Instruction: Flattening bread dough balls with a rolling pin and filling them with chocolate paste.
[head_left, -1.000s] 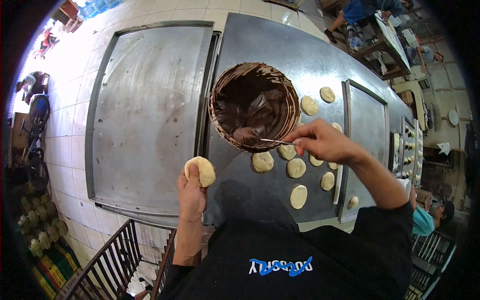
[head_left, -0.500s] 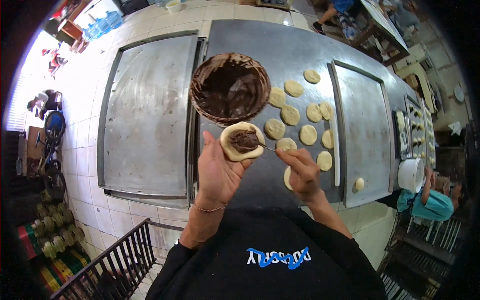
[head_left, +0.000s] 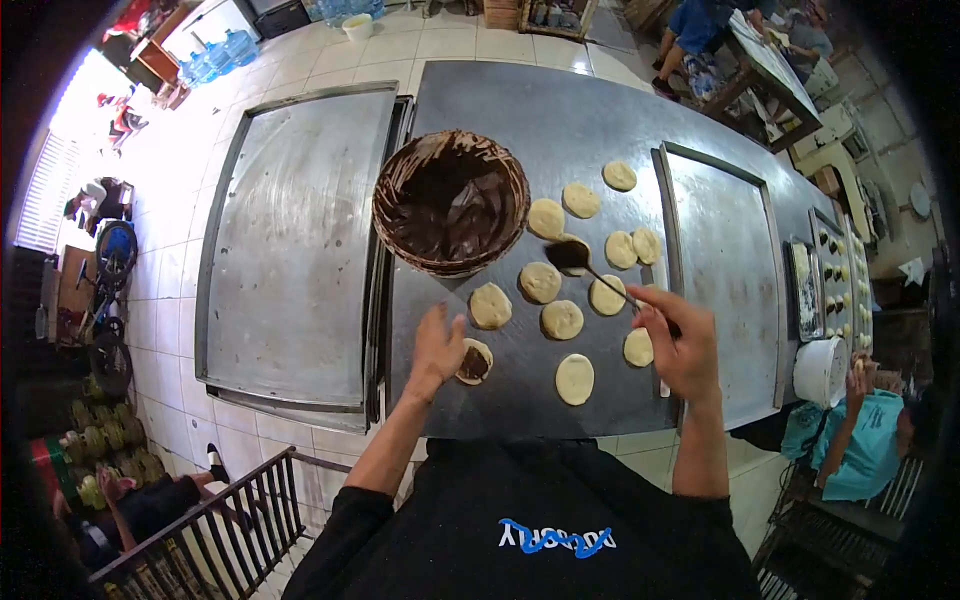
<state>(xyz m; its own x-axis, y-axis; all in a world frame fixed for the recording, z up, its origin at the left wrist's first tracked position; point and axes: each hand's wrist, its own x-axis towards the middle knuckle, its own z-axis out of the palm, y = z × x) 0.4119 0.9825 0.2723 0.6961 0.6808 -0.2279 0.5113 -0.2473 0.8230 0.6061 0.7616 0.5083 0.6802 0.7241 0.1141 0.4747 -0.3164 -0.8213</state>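
Note:
My right hand point(head_left: 685, 345) grips the thin handle of a spoon point(head_left: 569, 256), whose chocolate-coated bowl is over a dough round at the middle of the metal table. Down at the near left, my left hand point(head_left: 435, 350) is open with its fingers stretched out and apart. Right beside it a dough round with dark chocolate filling point(head_left: 474, 364) lies on the table, partly hidden by that hand. Several flat pale dough rounds point(head_left: 562, 320) are spread to the right. A bowl of chocolate paste point(head_left: 452, 215), smeared round its rim, stands beyond my left hand.
Large flat metal trays point(head_left: 300, 240) are stacked at the left. Another metal tray point(head_left: 725, 250) lies at the right end of the table point(head_left: 520, 95). Farther right are a white bucket point(head_left: 820, 370) and a person in a teal shirt point(head_left: 862, 445). A black railing point(head_left: 230, 510) stands at lower left.
The filled dough round has gone from my left palm to the table, and that hand has opened. My right hand has moved right with the spoon, away from the filling.

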